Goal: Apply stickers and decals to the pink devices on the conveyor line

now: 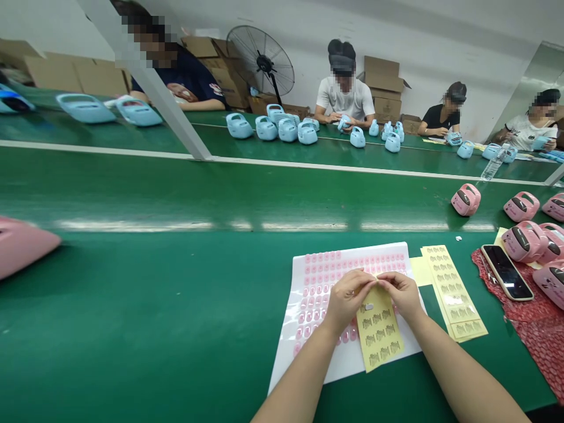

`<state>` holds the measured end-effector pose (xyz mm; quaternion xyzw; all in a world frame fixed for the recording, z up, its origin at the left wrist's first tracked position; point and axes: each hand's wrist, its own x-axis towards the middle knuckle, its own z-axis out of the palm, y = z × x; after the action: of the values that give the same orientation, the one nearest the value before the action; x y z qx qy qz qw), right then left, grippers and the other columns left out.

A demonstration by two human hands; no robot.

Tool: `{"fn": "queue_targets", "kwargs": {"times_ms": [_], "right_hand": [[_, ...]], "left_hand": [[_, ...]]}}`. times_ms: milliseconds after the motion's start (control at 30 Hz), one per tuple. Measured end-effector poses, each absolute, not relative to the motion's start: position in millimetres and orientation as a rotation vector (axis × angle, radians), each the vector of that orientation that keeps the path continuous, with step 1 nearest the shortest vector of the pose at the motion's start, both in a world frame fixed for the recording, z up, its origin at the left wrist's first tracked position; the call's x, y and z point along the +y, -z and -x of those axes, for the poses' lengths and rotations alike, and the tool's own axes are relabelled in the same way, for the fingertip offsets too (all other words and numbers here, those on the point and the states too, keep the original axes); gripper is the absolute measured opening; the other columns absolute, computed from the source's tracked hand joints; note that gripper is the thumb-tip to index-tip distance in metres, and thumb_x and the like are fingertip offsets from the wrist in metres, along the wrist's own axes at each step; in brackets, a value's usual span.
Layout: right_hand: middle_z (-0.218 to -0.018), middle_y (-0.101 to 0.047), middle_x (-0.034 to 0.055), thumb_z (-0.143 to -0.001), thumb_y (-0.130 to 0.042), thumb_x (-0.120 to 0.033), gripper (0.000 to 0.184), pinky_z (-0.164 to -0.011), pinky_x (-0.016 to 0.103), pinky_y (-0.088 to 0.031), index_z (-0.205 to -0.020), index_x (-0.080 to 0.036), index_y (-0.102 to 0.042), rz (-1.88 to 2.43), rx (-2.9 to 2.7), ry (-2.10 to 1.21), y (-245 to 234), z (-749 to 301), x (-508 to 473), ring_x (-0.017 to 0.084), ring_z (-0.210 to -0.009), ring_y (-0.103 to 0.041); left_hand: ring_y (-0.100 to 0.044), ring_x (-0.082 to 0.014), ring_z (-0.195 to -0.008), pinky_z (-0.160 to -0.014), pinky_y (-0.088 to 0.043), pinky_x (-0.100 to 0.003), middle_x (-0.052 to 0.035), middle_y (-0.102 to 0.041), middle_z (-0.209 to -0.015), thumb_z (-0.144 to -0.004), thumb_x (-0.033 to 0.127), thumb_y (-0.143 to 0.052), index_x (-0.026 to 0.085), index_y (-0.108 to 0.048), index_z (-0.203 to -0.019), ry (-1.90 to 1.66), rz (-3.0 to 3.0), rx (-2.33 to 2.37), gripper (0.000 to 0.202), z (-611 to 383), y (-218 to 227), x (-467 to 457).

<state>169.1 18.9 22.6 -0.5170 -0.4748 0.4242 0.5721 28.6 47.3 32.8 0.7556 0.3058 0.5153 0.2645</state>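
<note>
Left hand: the left hand [348, 298] is occupying the area right of centre; its fingers are pinching the upper end of the yellow label sheet [381, 342].
Right hand: the right hand [403, 295] is meeting the left at the fingertips; its fingers are closing on the same upper end. Whether a separate label is sitting between the fingertips cannot be told.
Yellow label sheet: it is hanging below the fingertips, lower right of centre, showing rows of dark print; a small pale piece [369, 306] is lying near its top.
White sheet: the white sheet [291, 364] is lying beneath both hands on the green surface [154, 329], carrying rows of pink stickers [318, 289].
Spare labels: further yellow label strips [456, 294] are lying right of the hands.
Right side: a phone [506, 273] is resting on red wrap [535, 335]; pink casings [524, 241] are clustering beside and above it.
Left edge: one pink item [24, 248] is showing in part.
Upper frame: light-blue casings [267, 128] are standing in groups; co-workers [352, 98] are sitting behind them; a clear bottle [494, 163] is leaning at upper right.
</note>
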Motion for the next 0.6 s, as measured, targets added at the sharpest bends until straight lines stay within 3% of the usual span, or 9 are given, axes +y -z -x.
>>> {"fn": "queue_targets", "kwargs": {"times_ms": [467, 600], "right_hand": [[-0.064, -0.067, 0.0004, -0.067, -0.061, -0.027, 0.007, -0.063, 0.033, -0.05, -0.064, -0.024, -0.067, 1.261, -1.18, -0.906, -24.6, -170.9, 16.7, 0.018, -0.064, -0.061], [-0.063, -0.067, 0.0009, -0.066, -0.063, -0.028, 0.007, -0.061, 0.033, -0.049, -0.062, -0.024, -0.067, 1.271, -1.158, -0.919, -24.1, -171.6, 17.7, 0.018, -0.062, -0.061]], "left_hand": [[-0.062, -0.0161, -0.069, -0.075, -0.053, -0.036, -0.0018, -0.068, -0.071, -0.078, 0.022, -0.053, 0.023, -0.066, -0.077, -1.352, -2.046, 0.856, 0.012, -30.9, -30.1, 46.3], [-0.063, -0.0163, -0.068, -0.083, -0.05, -0.041, -0.0009, -0.067, -0.07, -0.078, 0.023, -0.053, 0.024, -0.066, -0.078, -1.324, -2.018, 0.838, 0.013, -31.0, -28.0, 45.7]]}}
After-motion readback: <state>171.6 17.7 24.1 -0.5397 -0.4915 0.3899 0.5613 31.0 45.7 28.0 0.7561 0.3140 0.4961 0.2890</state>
